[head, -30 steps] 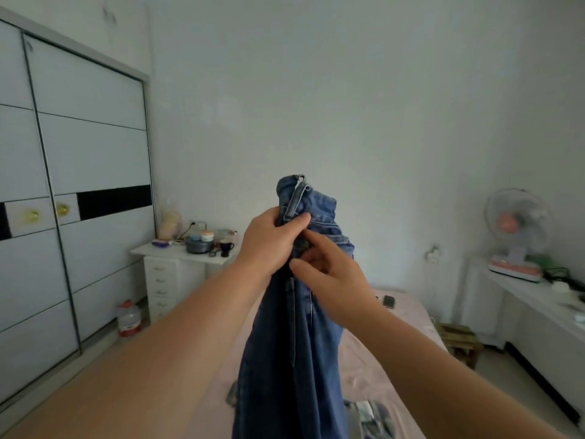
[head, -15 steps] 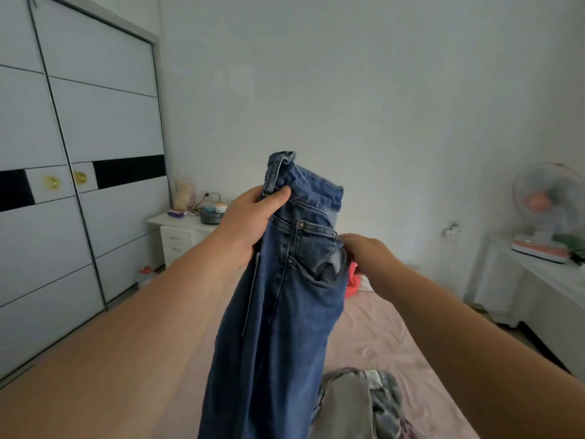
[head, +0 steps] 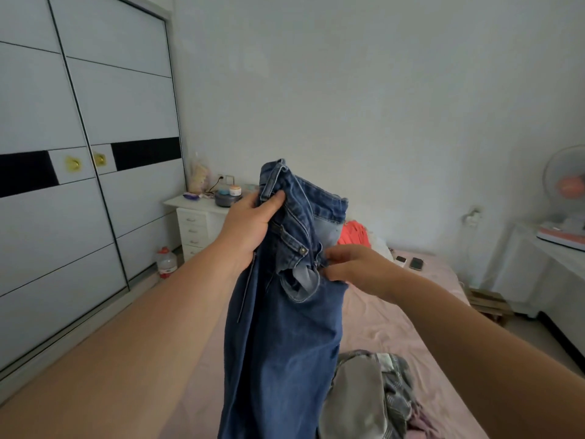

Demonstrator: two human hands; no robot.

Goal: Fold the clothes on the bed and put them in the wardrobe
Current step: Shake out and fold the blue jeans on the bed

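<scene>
Both forearms come into the picture bare up to the lower edge, with no sleeve on them. The left hand (head: 250,226) and the right hand (head: 354,264) wear no glove, ring or watch (as far as the frame shows).

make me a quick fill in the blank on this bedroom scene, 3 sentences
1. The left hand grips the ____ of the jeans.
2. The right hand pinches the jeans beside a turned-out ____.
3. The wardrobe doors are ____.

Missing words: waistband; pocket; closed
</scene>
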